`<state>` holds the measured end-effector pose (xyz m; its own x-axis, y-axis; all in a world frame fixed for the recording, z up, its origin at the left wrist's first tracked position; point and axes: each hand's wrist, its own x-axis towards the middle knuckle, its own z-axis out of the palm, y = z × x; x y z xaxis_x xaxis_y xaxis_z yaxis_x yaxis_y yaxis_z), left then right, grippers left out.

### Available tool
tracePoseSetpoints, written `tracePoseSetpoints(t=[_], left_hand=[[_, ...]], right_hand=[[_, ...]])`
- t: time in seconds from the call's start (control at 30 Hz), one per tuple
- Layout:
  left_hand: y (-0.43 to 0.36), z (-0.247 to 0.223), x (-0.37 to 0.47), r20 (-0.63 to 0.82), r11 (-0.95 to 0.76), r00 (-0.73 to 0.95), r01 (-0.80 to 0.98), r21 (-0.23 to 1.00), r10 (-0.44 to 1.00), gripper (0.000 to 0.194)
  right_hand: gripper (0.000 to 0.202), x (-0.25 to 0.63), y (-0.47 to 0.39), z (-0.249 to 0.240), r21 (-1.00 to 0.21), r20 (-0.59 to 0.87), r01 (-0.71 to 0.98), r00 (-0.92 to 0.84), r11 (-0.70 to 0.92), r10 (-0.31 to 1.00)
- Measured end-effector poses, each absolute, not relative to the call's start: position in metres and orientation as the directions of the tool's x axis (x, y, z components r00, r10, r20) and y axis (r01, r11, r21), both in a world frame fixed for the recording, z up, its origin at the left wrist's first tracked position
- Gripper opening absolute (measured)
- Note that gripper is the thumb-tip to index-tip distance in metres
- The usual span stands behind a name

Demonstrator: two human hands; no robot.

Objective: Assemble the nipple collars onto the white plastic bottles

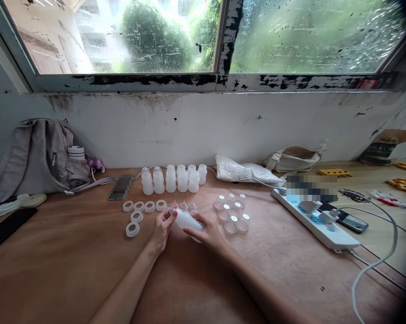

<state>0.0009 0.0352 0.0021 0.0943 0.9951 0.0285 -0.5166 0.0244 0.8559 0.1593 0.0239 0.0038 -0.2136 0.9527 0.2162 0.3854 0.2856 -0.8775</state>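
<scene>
In the head view, the left hand (163, 229) pinches the upper left end of a frosted white plastic bottle (188, 219), and the right hand (210, 232) has its fingers curled around the lower right end. The bottle is tilted above the middle of a brown wooden table (189, 288); whatever its left end bears is hidden by fingers. Toward the table's far edge stand similar white bottles (171, 179). Flat translucent white rings (132, 235) lie toward the table's left edge, and clear round caps (234, 219) toward its right edge. Small clear pointed pieces (183, 206) sit just behind the hands.
</scene>
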Motion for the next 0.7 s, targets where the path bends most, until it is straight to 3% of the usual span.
tracePoseSetpoints(t=[0.03, 0.1, 0.2, 0.27, 0.33, 0.43, 0.5, 0.63, 0.7], left_hand=[[0.034, 0.005, 0.000, 0.040, 0.035, 0.126, -0.542, 0.840, 0.991, 0.032], [0.032, 0.010, -0.001, 0.059, 0.070, 0.193, -0.597, 0.799, 0.979, 0.035], [0.027, 0.016, 0.000, 0.067, 0.127, 0.260, -0.662, 0.739, 0.963, 0.036], [0.027, 0.015, 0.003, 0.039, 0.135, 0.236, -0.672, 0.728, 0.971, 0.036], [0.027, 0.011, 0.006, -0.006, 0.111, 0.162, -0.647, 0.754, 0.987, 0.037], [0.029, 0.008, 0.008, -0.025, 0.069, 0.082, -0.594, 0.801, 0.996, 0.037], [0.028, 0.010, 0.008, -0.007, 0.063, 0.095, -0.600, 0.797, 0.995, 0.036], [0.023, 0.019, 0.006, 0.001, 0.123, 0.188, -0.649, 0.751, 0.982, 0.035], [0.021, 0.021, 0.006, -0.024, 0.152, 0.199, -0.659, 0.737, 0.980, 0.034]], right_hand=[[0.034, 0.159, 0.023, 0.006, -0.952, 0.079, 0.269, -0.251, 0.148, 0.965], [0.042, 0.158, 0.021, 0.011, -0.988, -0.154, 0.058, -0.390, -0.142, 0.908], [0.051, 0.154, 0.019, 0.015, -0.937, -0.253, -0.071, -0.535, -0.342, 0.806], [0.047, 0.151, 0.017, 0.014, -0.971, -0.202, -0.023, -0.445, -0.237, 0.873], [0.039, 0.148, 0.015, 0.012, -0.989, -0.034, 0.148, -0.276, 0.007, 0.960], [0.035, 0.147, 0.013, 0.010, -0.872, 0.233, 0.406, -0.144, 0.272, 0.962], [0.034, 0.148, 0.012, 0.011, -0.887, 0.209, 0.388, -0.151, 0.252, 0.966], [0.044, 0.151, 0.012, 0.018, -0.993, -0.112, 0.069, -0.414, -0.091, 0.903], [0.046, 0.151, 0.012, 0.019, -0.990, -0.138, 0.035, -0.463, -0.138, 0.876]])
